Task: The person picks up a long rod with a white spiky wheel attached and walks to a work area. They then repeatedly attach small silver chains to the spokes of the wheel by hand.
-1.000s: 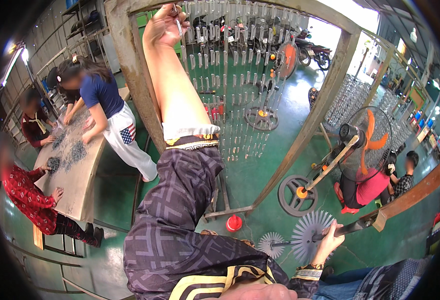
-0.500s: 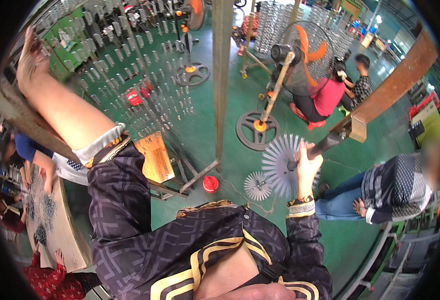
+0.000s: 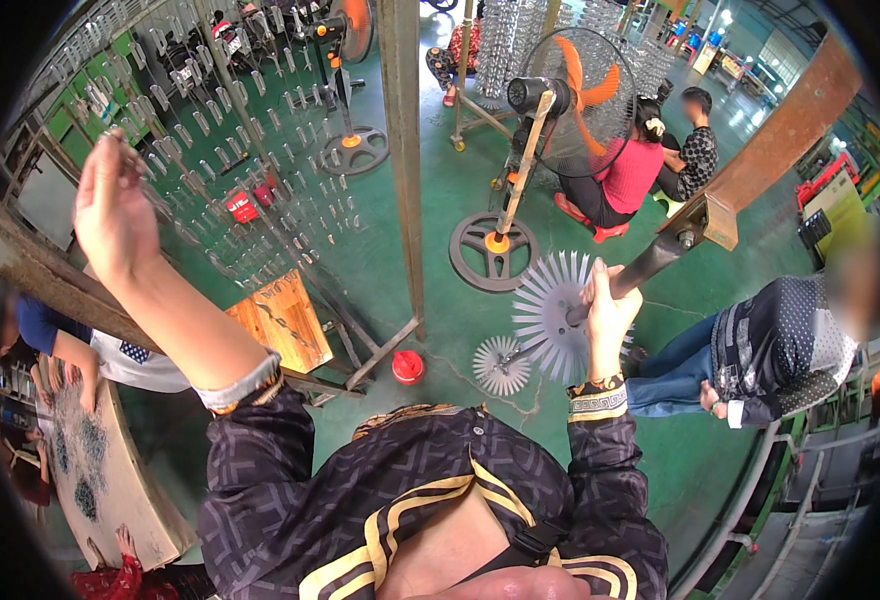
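My left hand point(image 3: 120, 210) is raised at the upper left, beside rows of small hanging metal pieces point(image 3: 210, 105). Its fingers are bent together at the tips; whatever they hold is too small to make out. On the right, my right hand point(image 3: 612, 308) is wrapped round a dark metal bar point(image 3: 650, 270), whose end pokes out past the fingers. That bar joins a rusty beam point(image 3: 785, 130) at a bolted bracket. Behind my right hand shows a large grey disc with slotted, fin-like edges point(image 3: 545, 300), with a smaller one point(image 3: 501, 366) beside it.
A rusty post point(image 3: 400, 150) rises ahead. Fans with orange blades point(image 3: 585, 95) stand on wheel-shaped bases. Below the hanging pieces is a wooden board point(image 3: 282, 320); a red container point(image 3: 408, 367) sits on the floor. People work at a table point(image 3: 145, 500); a person point(image 3: 775, 350) stands right.
My left hand has drawn back towards me and to the right, its forearm more bent and its fingers more curled. My right hand keeps its grip on the bar. The view has shifted slightly.
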A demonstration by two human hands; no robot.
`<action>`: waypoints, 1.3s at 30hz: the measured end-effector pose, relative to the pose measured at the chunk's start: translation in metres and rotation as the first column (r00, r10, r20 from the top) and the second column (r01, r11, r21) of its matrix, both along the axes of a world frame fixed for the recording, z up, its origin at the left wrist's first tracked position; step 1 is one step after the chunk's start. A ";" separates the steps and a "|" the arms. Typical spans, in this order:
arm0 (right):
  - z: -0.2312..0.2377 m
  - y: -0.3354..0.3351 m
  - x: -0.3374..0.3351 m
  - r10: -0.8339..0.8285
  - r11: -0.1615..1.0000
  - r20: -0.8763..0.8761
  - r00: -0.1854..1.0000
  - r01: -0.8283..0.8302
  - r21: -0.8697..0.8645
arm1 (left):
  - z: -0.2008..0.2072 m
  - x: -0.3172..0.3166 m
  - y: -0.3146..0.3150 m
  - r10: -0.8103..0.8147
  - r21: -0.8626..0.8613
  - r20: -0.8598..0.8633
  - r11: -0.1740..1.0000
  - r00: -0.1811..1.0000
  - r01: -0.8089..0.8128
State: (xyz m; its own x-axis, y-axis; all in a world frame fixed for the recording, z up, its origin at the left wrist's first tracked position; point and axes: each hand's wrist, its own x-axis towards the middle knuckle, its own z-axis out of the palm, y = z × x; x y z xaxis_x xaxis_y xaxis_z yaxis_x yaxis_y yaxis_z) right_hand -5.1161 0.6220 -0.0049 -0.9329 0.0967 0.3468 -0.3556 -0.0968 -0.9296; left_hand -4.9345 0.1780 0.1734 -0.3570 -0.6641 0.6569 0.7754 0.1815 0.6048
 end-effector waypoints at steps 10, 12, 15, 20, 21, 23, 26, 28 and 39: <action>0.011 0.006 0.003 -0.060 0.997 -0.006 0.998 0.060 0.041 | -0.101 -0.037 0.123 -0.098 -0.211 0.416 0.957 0.904 0.201; 0.013 0.005 0.003 -0.041 0.999 -0.001 0.999 0.041 0.025 | -0.118 -0.040 0.150 -0.162 -0.179 0.479 0.944 0.863 0.277; 0.018 0.003 0.005 -0.026 1.000 -0.002 1.000 0.026 -0.003 | -0.168 -0.047 0.176 -0.216 -0.199 0.526 0.909 0.822 0.366; 0.026 0.003 0.007 -0.019 0.999 -0.006 1.000 0.019 0.037 | -0.223 -0.057 0.215 -0.154 -0.351 0.556 0.847 0.816 0.399; 0.028 0.003 0.007 -0.016 0.999 -0.011 1.000 0.016 0.044 | -0.233 -0.060 0.222 -0.194 -0.308 0.573 0.850 0.796 0.428; 0.033 -0.001 0.009 -0.024 0.998 -0.016 1.000 0.025 0.064 | -0.247 -0.067 0.232 -0.156 -0.371 0.560 0.831 0.814 0.415; 0.032 0.001 0.010 -0.007 0.998 -0.009 1.000 0.007 0.064 | -0.257 -0.072 0.246 -0.165 -0.409 0.550 0.802 0.819 0.436; 0.031 0.003 0.011 0.010 0.998 -0.001 1.000 -0.010 0.055 | -0.259 -0.073 0.252 -0.177 -0.414 0.556 0.789 0.812 0.455; 0.030 0.005 0.010 0.070 0.997 0.018 0.997 -0.070 0.017 | -0.266 -0.083 0.269 -0.198 -0.480 0.557 0.715 0.807 0.507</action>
